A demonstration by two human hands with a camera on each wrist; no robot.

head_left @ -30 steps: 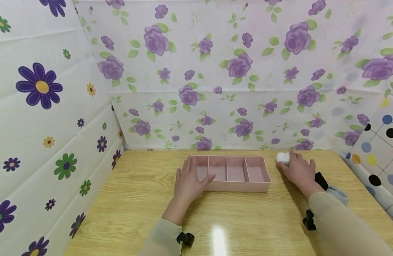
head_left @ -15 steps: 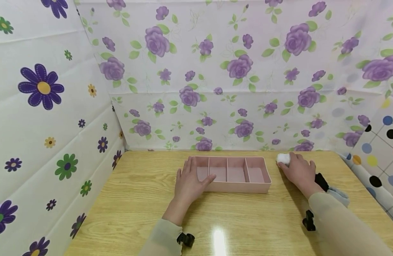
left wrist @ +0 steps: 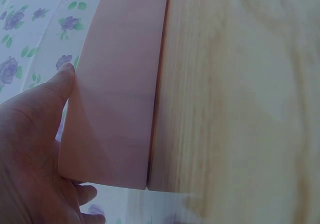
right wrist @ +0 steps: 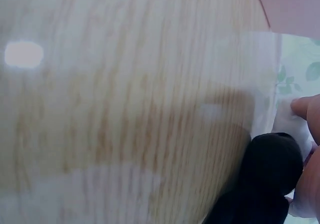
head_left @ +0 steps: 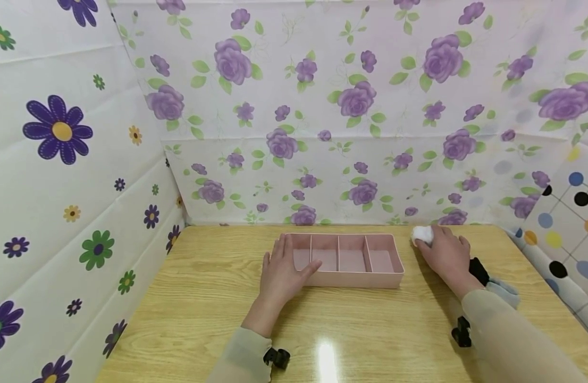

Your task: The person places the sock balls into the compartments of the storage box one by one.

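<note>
A pale pink tray [head_left: 353, 279] with several open compartments in a row stands near the back of the wooden table. My left hand [head_left: 282, 271] rests at its left end, fingers fairly straight and the thumb over the near rim. In the left wrist view, that thumb [left wrist: 62, 82] touches the edge of the tray's long wall. To the right of the tray, my right hand [head_left: 447, 255] pinches a small white soft bundle [head_left: 422, 235] between thumb and fingers. The right wrist view shows part of this white bundle [right wrist: 290, 126] beyond a black bundle.
Behind my right wrist lie a black soft bundle [head_left: 478, 271] and a grey-blue one [head_left: 503, 291], partly hidden by the sleeve. Flowered sheets [head_left: 322, 106] hang along the back and left of the table [head_left: 203, 298]; a dotted sheet [head_left: 576, 229] covers the right.
My right hand and the white bundle have risen very slightly. The left hand and the tray stay in place.
</note>
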